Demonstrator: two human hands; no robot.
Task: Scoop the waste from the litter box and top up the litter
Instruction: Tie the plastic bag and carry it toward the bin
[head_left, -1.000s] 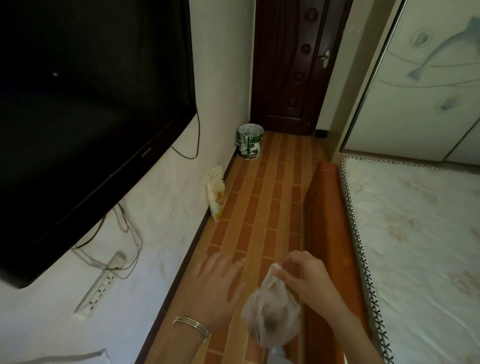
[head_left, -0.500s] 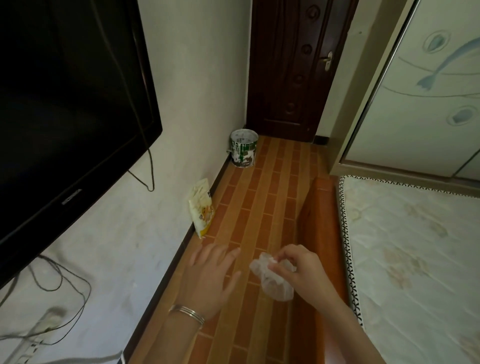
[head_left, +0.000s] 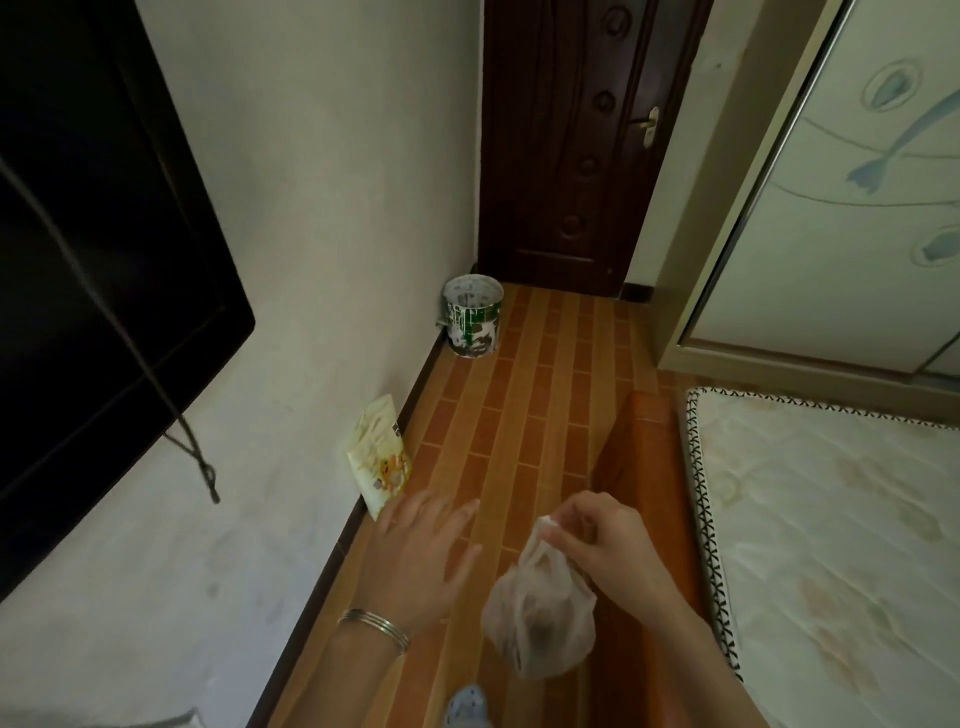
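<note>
My right hand pinches the gathered neck of a thin translucent plastic bag, which hangs below it with a dark lump of waste inside. My left hand, a bangle on its wrist, is held out flat beside the bag with fingers spread and holds nothing. A yellow and white litter pouch leans on the wall just ahead of my left hand. A paint-stained metal bucket stands in the far corner by the door. No litter box is in view.
A narrow tiled floor strip runs between the white wall and an orange bed frame with a bare mattress. A dark closed door ends the passage. A wall-mounted television juts out on the left. A wardrobe stands on the right.
The view has moved forward along the passage, bringing the pouch and bucket closer. The bag, bunched up near my right hand half a second ago, now hangs down full again.
</note>
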